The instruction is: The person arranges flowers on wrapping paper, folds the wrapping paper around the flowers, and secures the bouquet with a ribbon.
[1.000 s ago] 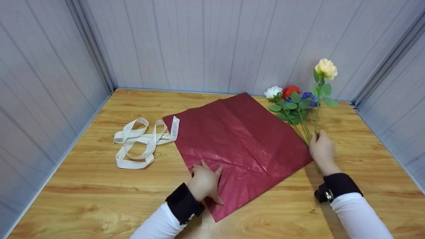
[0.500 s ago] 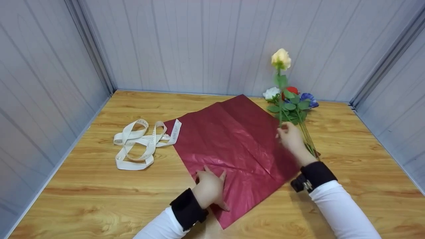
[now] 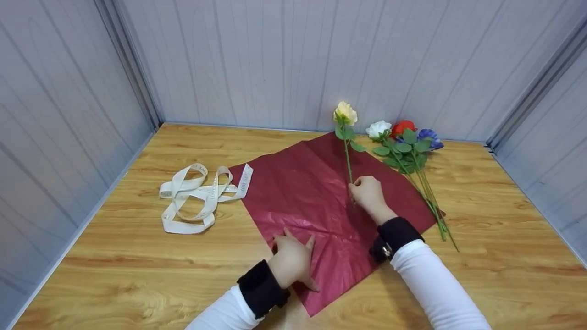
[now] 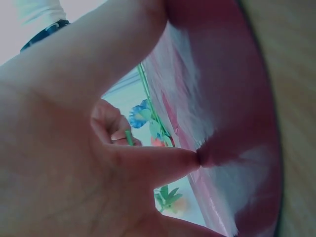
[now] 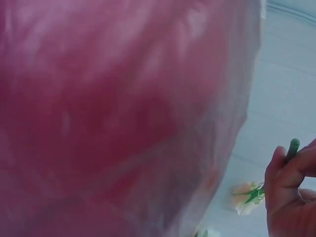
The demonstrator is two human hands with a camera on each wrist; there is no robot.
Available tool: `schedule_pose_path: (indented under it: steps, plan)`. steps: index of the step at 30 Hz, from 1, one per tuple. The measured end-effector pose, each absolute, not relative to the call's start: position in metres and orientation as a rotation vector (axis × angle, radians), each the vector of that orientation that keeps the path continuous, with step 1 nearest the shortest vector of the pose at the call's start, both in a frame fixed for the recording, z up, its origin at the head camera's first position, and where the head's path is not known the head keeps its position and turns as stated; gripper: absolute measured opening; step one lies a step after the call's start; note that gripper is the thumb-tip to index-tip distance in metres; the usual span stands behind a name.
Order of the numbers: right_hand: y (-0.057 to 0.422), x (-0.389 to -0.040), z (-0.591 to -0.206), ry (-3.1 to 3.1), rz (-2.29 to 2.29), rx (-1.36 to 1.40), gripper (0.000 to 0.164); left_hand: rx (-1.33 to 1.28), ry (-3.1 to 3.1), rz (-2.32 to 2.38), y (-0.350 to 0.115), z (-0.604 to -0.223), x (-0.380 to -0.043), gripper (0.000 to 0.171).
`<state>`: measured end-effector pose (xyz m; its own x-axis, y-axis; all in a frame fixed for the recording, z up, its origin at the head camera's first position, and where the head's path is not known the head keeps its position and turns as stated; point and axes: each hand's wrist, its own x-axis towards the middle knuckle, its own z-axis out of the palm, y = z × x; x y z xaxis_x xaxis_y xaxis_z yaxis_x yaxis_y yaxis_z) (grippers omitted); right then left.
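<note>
My right hand [image 3: 369, 195] pinches the green stem of a cream artificial rose [image 3: 345, 113] over the dark red wrapping paper [image 3: 298, 183]. In the right wrist view the cut end of the stem [image 5: 293, 148] pokes out between thumb and fingers, with the rose head [image 5: 247, 196] beyond. With fingers spread, my left hand [image 3: 291, 261] presses on the near left part of the paper. In the left wrist view its fingertips touch the paper [image 4: 232, 123], and the right hand [image 4: 111, 123] shows behind it.
To the right lie a white rose [image 3: 379, 129], a red rose [image 3: 403, 127] and a blue flower [image 3: 430, 137], their stems crossing the paper's right corner. A printed white ribbon [image 3: 188, 224] lies in loops on the left of the wooden table [image 3: 114, 275]. Pale panels [image 3: 247, 59] enclose the back and sides.
My right hand has carried the cream rose leftward from beside the other flowers to above the paper, and the bloom is lower. The paper and left hand have shifted slightly toward the near right.
</note>
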<state>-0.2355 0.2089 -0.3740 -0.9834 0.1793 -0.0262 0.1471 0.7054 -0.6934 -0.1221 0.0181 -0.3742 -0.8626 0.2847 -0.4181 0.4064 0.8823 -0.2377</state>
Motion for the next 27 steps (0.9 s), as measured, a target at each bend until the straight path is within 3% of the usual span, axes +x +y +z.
schedule_pose_path:
  steps: [16,27]
  plan:
    - [0.191,-0.244,-0.390,-3.018,0.841,-0.128,0.044,0.496,2.667,-0.480,0.018,-0.375,-0.123,0.116]
    - [0.196,-0.241,-0.392,-3.213,0.795,-0.101,0.033,0.496,2.674,-0.485,0.020,-0.375,-0.122,0.117]
